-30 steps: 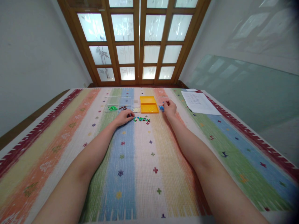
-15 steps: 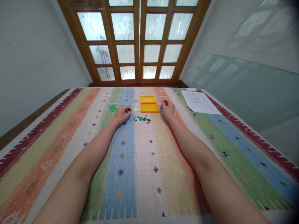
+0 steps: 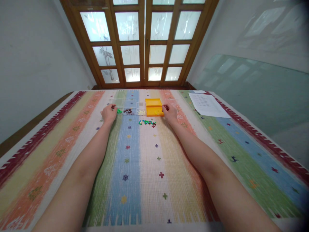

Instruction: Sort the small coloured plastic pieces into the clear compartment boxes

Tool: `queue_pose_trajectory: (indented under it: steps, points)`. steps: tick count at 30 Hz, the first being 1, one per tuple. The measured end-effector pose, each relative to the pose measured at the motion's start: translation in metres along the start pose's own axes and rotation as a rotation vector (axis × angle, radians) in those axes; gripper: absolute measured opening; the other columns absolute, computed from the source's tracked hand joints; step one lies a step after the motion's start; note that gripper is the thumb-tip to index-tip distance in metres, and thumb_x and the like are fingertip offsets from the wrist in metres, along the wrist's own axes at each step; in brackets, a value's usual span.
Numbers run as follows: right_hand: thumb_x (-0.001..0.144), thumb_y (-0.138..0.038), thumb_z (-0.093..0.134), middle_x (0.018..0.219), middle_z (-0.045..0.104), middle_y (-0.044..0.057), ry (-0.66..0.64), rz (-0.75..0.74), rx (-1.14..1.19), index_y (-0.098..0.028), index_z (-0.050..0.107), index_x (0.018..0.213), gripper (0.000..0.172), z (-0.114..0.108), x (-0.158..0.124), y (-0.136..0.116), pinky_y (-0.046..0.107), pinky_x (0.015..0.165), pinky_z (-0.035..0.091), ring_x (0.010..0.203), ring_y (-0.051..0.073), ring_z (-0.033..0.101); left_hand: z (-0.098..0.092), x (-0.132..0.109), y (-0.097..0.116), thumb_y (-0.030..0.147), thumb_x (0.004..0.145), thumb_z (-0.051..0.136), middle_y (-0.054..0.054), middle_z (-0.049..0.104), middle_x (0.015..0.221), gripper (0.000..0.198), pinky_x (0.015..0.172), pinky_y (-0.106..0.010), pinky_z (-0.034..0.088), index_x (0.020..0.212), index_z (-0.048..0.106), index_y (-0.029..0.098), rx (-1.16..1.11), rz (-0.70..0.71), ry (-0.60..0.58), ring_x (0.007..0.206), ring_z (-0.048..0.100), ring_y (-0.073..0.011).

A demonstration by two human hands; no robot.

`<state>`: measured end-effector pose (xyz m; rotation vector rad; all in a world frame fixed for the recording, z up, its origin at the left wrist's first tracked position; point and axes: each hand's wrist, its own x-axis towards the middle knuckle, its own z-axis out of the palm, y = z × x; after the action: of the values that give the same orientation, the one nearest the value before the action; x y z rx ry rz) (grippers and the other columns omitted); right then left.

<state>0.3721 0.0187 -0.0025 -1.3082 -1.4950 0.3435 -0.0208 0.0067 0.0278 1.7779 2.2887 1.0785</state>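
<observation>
My left hand (image 3: 109, 113) is at the left end of a row of small open boxes, its fingertips pinched together over the green pieces (image 3: 119, 111) in a clear box. My right hand (image 3: 170, 113) is also closed, fingertips by the right edge of the yellow box (image 3: 154, 107); whatever either pinch holds is too small to make out. Between the hands, dark brown-red pieces (image 3: 128, 111) and pale pieces (image 3: 141, 112) lie in clear boxes, and yellow pieces (image 3: 158, 112) in the yellow one. In front is a loose pile of mixed small pieces (image 3: 147, 122), mostly green and blue.
A striped, patterned cloth (image 3: 149, 193) covers the table. Printed white paper (image 3: 209, 105) lies at the far right. Beyond the table's far edge stand wooden doors with frosted panes (image 3: 157, 53); a glass panel (image 3: 253, 96) leans along the right wall.
My left hand has moved left from the dark pieces to the green ones, uncovering the dark pieces. My right hand has shifted slightly left to the yellow box's edge, and the blue pieces are now hidden.
</observation>
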Motion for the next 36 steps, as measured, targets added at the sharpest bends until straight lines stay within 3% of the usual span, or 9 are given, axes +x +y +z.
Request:
queue_pose_trajectory:
  steps: [5,10,14,18,28,36]
  points:
    - [0.088,-0.036,0.054,0.075,0.066,0.002,-0.005,-0.03,0.042,-0.019,0.07,0.094,0.024,0.004,0.0,0.003,0.03,0.067,0.042,0.069,0.019,0.06,0.003,-0.002,0.003,0.025,0.096,0.049,-0.011,0.075,0.116,0.031,0.096,-0.042,0.044,0.11,0.076,0.022,0.002,0.112,-0.023,0.109,0.066,-0.0283]
    - [0.089,-0.036,0.055,0.075,0.066,0.002,-0.002,-0.042,0.033,-0.02,0.071,0.094,0.023,0.004,0.0,0.006,0.03,0.066,0.042,0.069,0.019,0.06,0.007,-0.013,0.027,0.029,0.094,0.056,-0.008,0.075,0.106,0.026,0.091,-0.036,0.049,0.105,0.078,0.021,-0.172,0.43,-0.267,0.094,0.065,-0.0232]
    - [0.089,-0.035,0.055,0.074,0.067,0.002,-0.003,-0.059,0.047,-0.02,0.071,0.094,0.023,0.004,0.0,0.007,0.03,0.066,0.042,0.068,0.019,0.061,0.008,-0.032,0.053,0.029,0.092,0.058,-0.006,0.071,0.101,0.022,0.085,-0.034,0.05,0.1,0.077,0.021,-0.182,0.718,-0.512,0.087,0.063,-0.0199]
    - [0.089,-0.036,0.055,0.075,0.067,0.002,0.001,-0.043,0.05,-0.02,0.071,0.093,0.023,0.005,0.0,0.008,0.031,0.067,0.044,0.067,0.019,0.061,0.011,-0.048,0.067,0.026,0.09,0.061,-0.006,0.069,0.097,0.018,0.081,-0.032,0.049,0.094,0.076,0.02,-0.121,0.864,-0.665,0.086,0.063,-0.019]
    - [0.09,-0.037,0.055,0.073,0.065,0.001,-0.019,-0.038,0.056,-0.02,0.07,0.095,0.023,0.006,-0.001,0.007,0.03,0.066,0.042,0.067,0.018,0.059,0.015,-0.056,0.068,0.024,0.09,0.06,-0.005,0.07,0.095,0.014,0.075,-0.03,0.045,0.094,0.073,0.02,-0.042,0.877,-0.634,0.084,0.062,-0.0197]
    - [0.09,-0.038,0.055,0.075,0.065,0.002,-0.038,-0.04,0.049,-0.02,0.07,0.095,0.024,0.006,-0.002,0.007,0.031,0.066,0.043,0.069,0.019,0.059,0.021,-0.055,0.062,0.025,0.093,0.058,-0.006,0.071,0.096,0.016,0.08,-0.031,0.047,0.092,0.073,0.021,-0.09,0.854,-0.589,0.088,0.064,-0.0203]
